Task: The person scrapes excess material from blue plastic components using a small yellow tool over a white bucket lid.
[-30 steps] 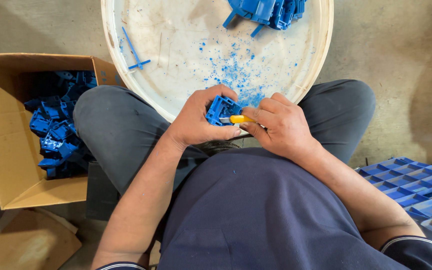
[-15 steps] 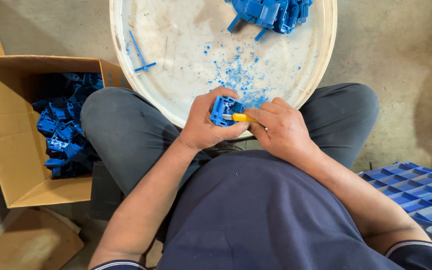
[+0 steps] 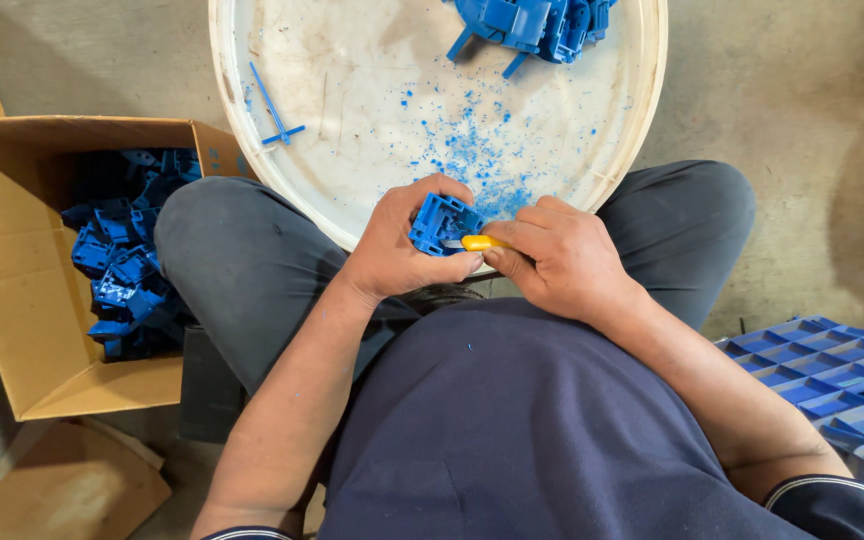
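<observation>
Blue plastic part (image 3: 444, 223) sits gripped in the left hand (image 3: 399, 248) over the white tub's rim (image 3: 252, 160); the right hand (image 3: 562, 262) clasps a yellow-handled knife (image 3: 480, 243) against it. Trimming seems underway, demanding steady, shallow strokes next.

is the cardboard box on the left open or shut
Open: the cardboard box has its flaps spread, and blue plastic parts show inside.

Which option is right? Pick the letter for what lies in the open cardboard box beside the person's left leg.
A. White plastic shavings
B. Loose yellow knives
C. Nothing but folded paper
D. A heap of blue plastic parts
D: the cardboard box holds a heap of blue plastic parts, the same blue as the part held in the left hand.
</observation>
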